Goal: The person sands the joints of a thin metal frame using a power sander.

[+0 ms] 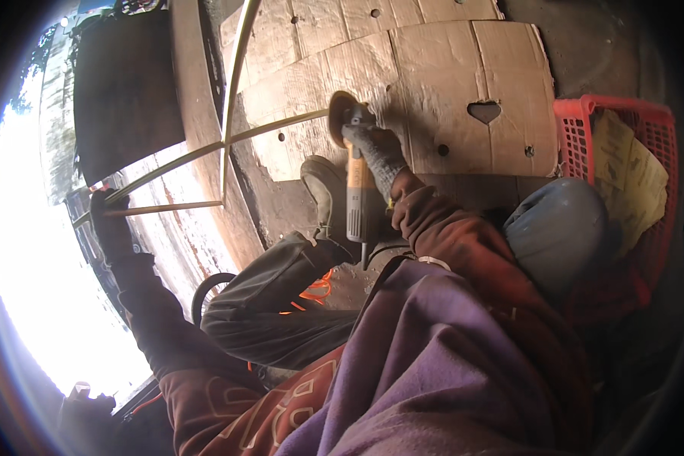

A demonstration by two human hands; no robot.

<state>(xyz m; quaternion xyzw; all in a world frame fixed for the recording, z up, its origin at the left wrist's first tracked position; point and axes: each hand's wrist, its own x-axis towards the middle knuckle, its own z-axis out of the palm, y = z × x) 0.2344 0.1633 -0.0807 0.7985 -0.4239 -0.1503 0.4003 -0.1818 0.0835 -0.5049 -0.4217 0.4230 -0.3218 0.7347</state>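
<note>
My right hand, in a grey knit glove, grips the head end of a yellow and grey angle grinder. Its round disc faces left, at the end of a long thin bar; whether they touch I cannot tell. The bar runs down to the left, where my left hand, dark and in shadow, is closed around it. A second long bar crosses the first, and a shorter strip reaches from my left hand to that bar's lower end.
Flattened cardboard covers the ground ahead, with a cut-out hole. A red plastic basket holding crumpled paper stands right, beside my bent knee. An orange cord lies near my shoe. Glare washes out the far left.
</note>
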